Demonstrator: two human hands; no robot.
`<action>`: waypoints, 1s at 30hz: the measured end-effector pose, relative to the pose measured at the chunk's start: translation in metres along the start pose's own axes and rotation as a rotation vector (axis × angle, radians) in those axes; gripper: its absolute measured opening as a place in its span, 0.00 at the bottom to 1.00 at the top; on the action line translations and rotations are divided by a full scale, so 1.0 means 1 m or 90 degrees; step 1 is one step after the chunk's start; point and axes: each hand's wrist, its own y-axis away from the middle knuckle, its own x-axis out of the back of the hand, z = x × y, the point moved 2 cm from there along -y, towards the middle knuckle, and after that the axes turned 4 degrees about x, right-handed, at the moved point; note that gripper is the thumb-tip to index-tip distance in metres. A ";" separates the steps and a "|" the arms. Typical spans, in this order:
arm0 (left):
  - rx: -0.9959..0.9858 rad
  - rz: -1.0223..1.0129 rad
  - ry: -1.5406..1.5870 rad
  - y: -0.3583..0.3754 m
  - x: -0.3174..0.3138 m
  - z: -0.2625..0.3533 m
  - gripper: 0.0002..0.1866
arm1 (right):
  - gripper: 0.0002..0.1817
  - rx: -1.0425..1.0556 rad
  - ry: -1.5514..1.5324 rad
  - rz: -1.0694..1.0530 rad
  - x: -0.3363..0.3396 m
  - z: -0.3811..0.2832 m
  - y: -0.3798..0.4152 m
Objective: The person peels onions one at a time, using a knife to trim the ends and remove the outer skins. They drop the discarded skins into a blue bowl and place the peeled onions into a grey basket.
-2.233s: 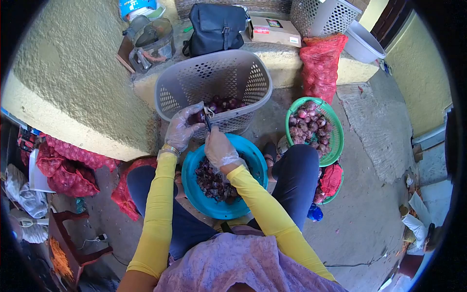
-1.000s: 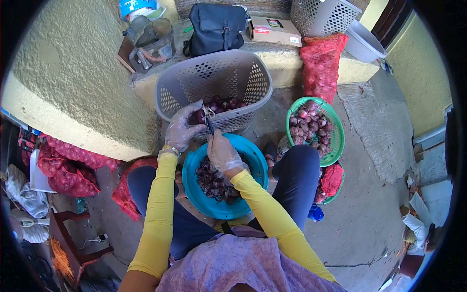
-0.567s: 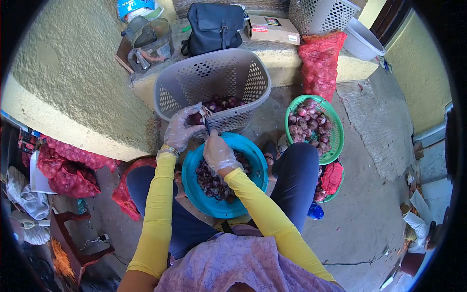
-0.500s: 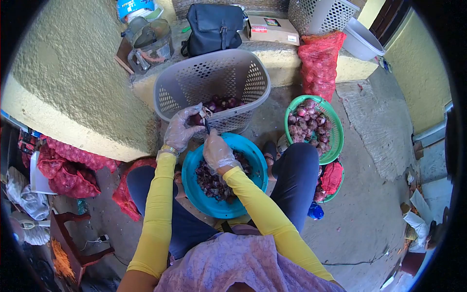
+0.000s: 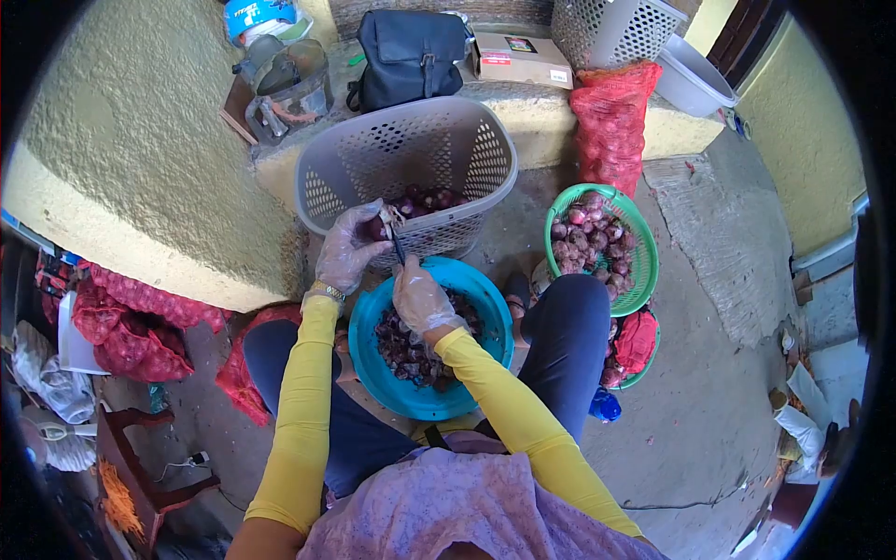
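My left hand (image 5: pixel 347 247), in a clear plastic glove, is closed around a red onion (image 5: pixel 377 229) at the near left rim of the grey basket (image 5: pixel 322 140). A knife (image 5: pixel 399 247) with a dark blade touches the onion, where pale loose skin shows. My gloved right hand (image 5: pixel 422 297) grips the knife from below; its handle is hidden in my fingers. Under my right hand stands a blue basin (image 5: pixel 366 366) holding dark onion skins (image 5: pixel 415 359). More red onions (image 5: pixel 429 199) lie inside the grey basket.
To the right, a green basket (image 5: pixel 651 271) holds unpeeled onions, with another green basket partly beneath it. A red mesh sack (image 5: pixel 611 126) leans on the ledge. Further mesh sacks (image 5: pixel 140 336) lie left, near a wooden stool (image 5: pixel 126 467). A black backpack (image 5: pixel 411 56) sits on the ledge.
My right hand has shifted very slightly, and more of the knife shows between my hands. My left hand keeps its hold on the onion.
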 end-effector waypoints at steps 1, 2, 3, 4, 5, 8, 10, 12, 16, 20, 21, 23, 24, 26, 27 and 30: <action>-0.030 0.004 -0.006 0.000 0.001 0.000 0.35 | 0.15 0.014 -0.030 0.012 -0.002 0.001 -0.002; -0.029 0.004 -0.006 0.001 0.001 -0.001 0.35 | 0.15 0.026 -0.060 0.026 -0.003 0.003 -0.003; -0.015 0.003 -0.016 0.002 -0.001 0.002 0.36 | 0.15 0.025 -0.060 0.025 -0.005 0.005 -0.003; -0.003 0.003 -0.026 0.002 -0.001 0.005 0.36 | 0.14 0.048 -0.067 0.048 -0.007 0.005 -0.003; -0.003 0.003 -0.028 0.001 0.000 0.009 0.36 | 0.13 0.071 -0.074 0.072 -0.007 0.006 -0.004; -0.067 0.017 -0.152 0.000 0.002 0.015 0.35 | 0.13 0.057 -0.060 0.059 -0.004 0.005 -0.004; -0.039 -0.049 -0.151 0.001 0.007 0.014 0.33 | 0.14 0.049 -0.056 0.048 -0.004 0.007 -0.007; -0.011 -0.051 -0.094 0.002 0.009 0.011 0.32 | 0.15 0.042 -0.053 0.036 -0.003 0.006 -0.007; 0.100 -0.067 0.105 0.003 0.011 0.000 0.28 | 0.14 0.056 -0.055 0.049 0.000 0.003 -0.006; 0.083 -0.068 0.061 0.004 0.008 0.003 0.28 | 0.14 0.047 -0.067 0.030 0.002 0.002 -0.005; 0.034 -0.058 0.023 0.003 0.007 0.005 0.29 | 0.14 0.048 -0.066 0.030 0.004 0.000 -0.005; -0.014 -0.047 -0.014 0.002 0.005 0.008 0.30 | 0.13 0.077 -0.054 0.062 0.008 -0.005 -0.004; 0.008 -0.031 -0.010 0.003 0.005 0.010 0.30 | 0.13 0.076 -0.054 0.061 0.007 -0.005 -0.004; 0.032 -0.015 -0.007 0.005 0.004 0.011 0.31 | 0.12 0.080 -0.065 0.045 0.006 -0.006 -0.007; 0.043 0.009 0.002 0.005 0.004 0.009 0.33 | 0.12 0.080 -0.066 0.045 0.004 -0.006 -0.007; 0.054 0.023 0.020 0.006 0.005 0.006 0.35 | 0.12 0.077 -0.058 0.061 0.000 -0.004 -0.007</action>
